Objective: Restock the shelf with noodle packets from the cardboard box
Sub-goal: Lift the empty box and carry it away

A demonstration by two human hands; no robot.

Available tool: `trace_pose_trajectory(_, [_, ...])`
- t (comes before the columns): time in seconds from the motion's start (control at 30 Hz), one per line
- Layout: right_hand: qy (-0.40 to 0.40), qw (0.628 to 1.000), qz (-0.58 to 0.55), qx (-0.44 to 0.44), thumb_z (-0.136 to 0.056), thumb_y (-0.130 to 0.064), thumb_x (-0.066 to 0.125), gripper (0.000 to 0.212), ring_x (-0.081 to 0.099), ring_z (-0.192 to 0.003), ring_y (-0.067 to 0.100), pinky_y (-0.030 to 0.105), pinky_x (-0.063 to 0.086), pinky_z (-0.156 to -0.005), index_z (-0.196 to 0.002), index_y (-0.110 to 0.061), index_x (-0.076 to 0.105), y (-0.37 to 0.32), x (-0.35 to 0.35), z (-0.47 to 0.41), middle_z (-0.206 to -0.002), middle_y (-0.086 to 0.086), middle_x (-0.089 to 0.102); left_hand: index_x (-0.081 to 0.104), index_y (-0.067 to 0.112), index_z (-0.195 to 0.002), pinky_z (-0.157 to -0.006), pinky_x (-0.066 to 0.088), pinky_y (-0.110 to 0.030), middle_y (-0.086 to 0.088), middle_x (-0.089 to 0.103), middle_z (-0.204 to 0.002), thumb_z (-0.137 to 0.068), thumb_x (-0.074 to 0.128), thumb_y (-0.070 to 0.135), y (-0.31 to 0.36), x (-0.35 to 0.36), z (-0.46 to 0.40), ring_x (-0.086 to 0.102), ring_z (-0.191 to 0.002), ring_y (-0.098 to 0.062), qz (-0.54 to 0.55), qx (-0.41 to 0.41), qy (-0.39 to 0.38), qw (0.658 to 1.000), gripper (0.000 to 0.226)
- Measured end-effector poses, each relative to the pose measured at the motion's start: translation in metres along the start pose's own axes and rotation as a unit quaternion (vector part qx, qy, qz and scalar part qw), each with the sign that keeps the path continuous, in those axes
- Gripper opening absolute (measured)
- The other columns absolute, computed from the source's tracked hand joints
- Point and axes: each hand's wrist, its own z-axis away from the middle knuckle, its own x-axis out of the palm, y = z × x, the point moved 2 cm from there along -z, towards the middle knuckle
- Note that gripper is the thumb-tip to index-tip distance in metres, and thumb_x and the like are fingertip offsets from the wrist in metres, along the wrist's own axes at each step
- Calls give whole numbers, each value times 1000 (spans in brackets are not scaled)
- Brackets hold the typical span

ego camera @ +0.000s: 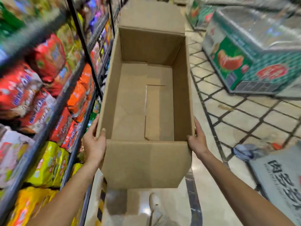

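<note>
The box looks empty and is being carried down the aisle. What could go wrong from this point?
1. The cardboard box blocks the view of the floor ahead; litter and a crumpled cloth lie on the tiles, so tripping seems possible.
2. The box passes close to the shelf and might knock packets.
3. The left hand and right hand grip only the near corners, so it could tilt.

Both forearms are bare from wrist to the bottom edge of the view, with no sleeve showing on either. The left hand (94, 145) and the right hand (197, 141) wear no gloves, rings, watch or bands. The nails look short and plain. Low in the view a pale, off-white shoe (155, 207) shows, blurred; its laces and sole cannot be made out.
</note>
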Motion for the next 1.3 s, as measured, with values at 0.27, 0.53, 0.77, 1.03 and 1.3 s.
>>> trace_pose_trajectory(0.27, [63, 996, -15, -54, -81, 16, 51, 92, 44, -133, 3, 28, 42, -111, -154, -35, 29, -70, -60, 41, -153, -11, 42, 56, 24, -139, -79, 45, 1, 14, 58, -129, -93, 60, -3, 90, -6, 17, 58, -92, 23, 117, 72, -4, 991, 54])
trace_pose_trajectory(0.53, [91, 991, -23, -92, -79, 16, 52, 97, 53, -128, 9, 29, 52, -101, -148, -49, 32, -91, -98, 48, -145, -19, 49, 55, 19, -140, -71, 44, 1, 7, 56, -137, -92, 60, -4, 123, 10, 25, 59, -80, 22, 136, 111, -6, 984, 54])
trace_pose_trajectory(0.77, [94, 990, -32, -102, -83, 17, 52, 97, 50, -129, 8, 33, 51, -102, -149, -50, 30, -93, -129, 31, -143, -22, 45, 54, 33, -140, -66, 43, -19, 22, 58, -132, -93, 62, 3, 126, 43, 20, 51, -68, 11, 139, 100, -14, 985, 56])
trace_pose_trajectory(1.03, [113, 990, -37, -81, -82, 17, 53, 100, 52, -125, 11, 37, 53, -100, -147, -54, 30, -75, -177, -27, -142, -20, 46, 54, 27, -141, -79, 50, -10, 15, 55, -137, -92, 63, -2, 156, 124, -5, 59, -80, 16, 123, 106, -47, 986, 57])
trace_pose_trajectory(1.3, [138, 986, -61, -66, -83, 19, 54, 94, 60, -101, -4, 18, 55, -82, -150, -44, 31, -59, -256, -104, -129, -20, 51, 54, 27, -140, -106, 47, -41, 14, 57, -137, -92, 60, -5, 203, 239, -22, 56, -127, -11, 104, 121, -72, 985, 58])
